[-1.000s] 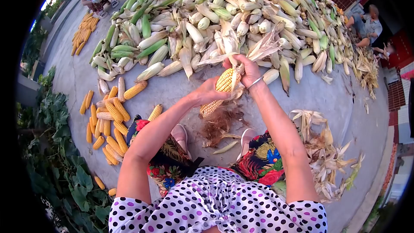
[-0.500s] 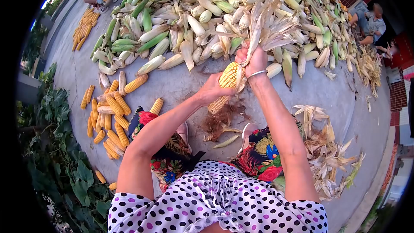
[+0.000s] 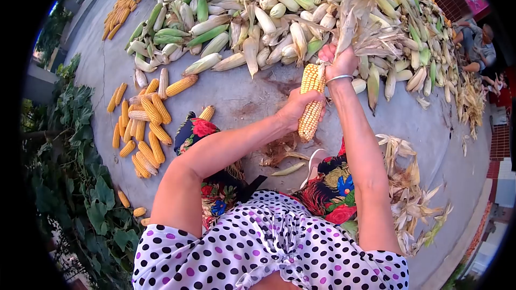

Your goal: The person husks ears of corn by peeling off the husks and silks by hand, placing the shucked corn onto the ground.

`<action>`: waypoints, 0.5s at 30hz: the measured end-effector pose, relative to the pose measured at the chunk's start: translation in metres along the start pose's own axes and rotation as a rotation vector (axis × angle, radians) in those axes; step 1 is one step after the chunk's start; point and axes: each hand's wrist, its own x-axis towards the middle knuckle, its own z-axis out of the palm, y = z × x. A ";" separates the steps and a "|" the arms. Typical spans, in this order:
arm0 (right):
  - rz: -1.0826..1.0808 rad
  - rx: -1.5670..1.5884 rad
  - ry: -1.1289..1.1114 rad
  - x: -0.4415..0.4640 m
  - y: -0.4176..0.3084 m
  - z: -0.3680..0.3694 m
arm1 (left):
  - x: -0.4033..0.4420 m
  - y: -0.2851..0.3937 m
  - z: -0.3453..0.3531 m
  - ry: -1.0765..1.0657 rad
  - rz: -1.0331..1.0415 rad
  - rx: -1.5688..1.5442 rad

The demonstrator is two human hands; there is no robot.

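Observation:
My left hand (image 3: 299, 106) is wrapped round the middle of a yellow corn ear (image 3: 312, 88), whose kernels are bare on the side that shows. Just above and to the right, my right hand (image 3: 342, 61) is closed round a bunch of dry husks (image 3: 352, 21) at the ear's upper end. The husks fan out above the fist, over the big pile of unshucked corn (image 3: 263, 19). A silvery bangle circles my right wrist.
Bare yellow ears (image 3: 145, 123) lie on the concrete at the left, near green plants (image 3: 102, 204). Stripped husks (image 3: 411, 198) lie at the right, brown corn silk (image 3: 279, 149) between my feet. People (image 3: 478, 45) sit at the far right; another is at the upper left.
The husks have been drawn up and bunched in my right hand, baring the ear's kernels. Both hands have shifted to the right with the ear, which stands more upright in view.

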 end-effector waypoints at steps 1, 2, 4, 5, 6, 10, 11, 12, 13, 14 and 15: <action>-0.112 -0.195 -0.112 -0.006 0.005 -0.001 | 0.003 -0.003 0.003 0.098 -0.130 -0.070; -0.223 -0.393 -0.108 -0.013 0.025 0.001 | 0.001 -0.004 0.000 0.129 -0.171 0.009; -0.347 -0.704 -0.171 -0.019 0.029 -0.001 | 0.006 -0.011 -0.004 0.174 -0.251 0.165; -0.459 -0.870 -0.183 -0.019 0.027 -0.005 | 0.009 -0.010 -0.015 0.174 -0.323 0.264; -0.658 -1.060 -0.192 -0.005 0.017 -0.015 | 0.014 -0.010 -0.032 0.169 -0.319 0.423; -0.509 -2.031 -0.313 0.030 -0.061 -0.096 | 0.030 0.007 -0.145 0.221 -0.041 1.565; -0.392 -2.294 -0.338 0.016 -0.085 -0.113 | 0.016 0.025 -0.160 0.276 -0.089 1.661; -0.203 -2.480 -0.336 0.010 -0.107 -0.147 | 0.005 0.043 -0.180 0.321 -0.142 1.809; -0.055 -2.595 -0.355 0.000 -0.132 -0.190 | -0.006 0.060 -0.215 0.395 -0.216 1.935; 0.113 -2.640 -0.275 -0.016 -0.157 -0.241 | -0.020 0.074 -0.252 0.500 -0.258 2.047; 0.538 -2.764 -0.204 -0.032 -0.186 -0.280 | -0.040 0.092 -0.273 0.617 -0.351 2.097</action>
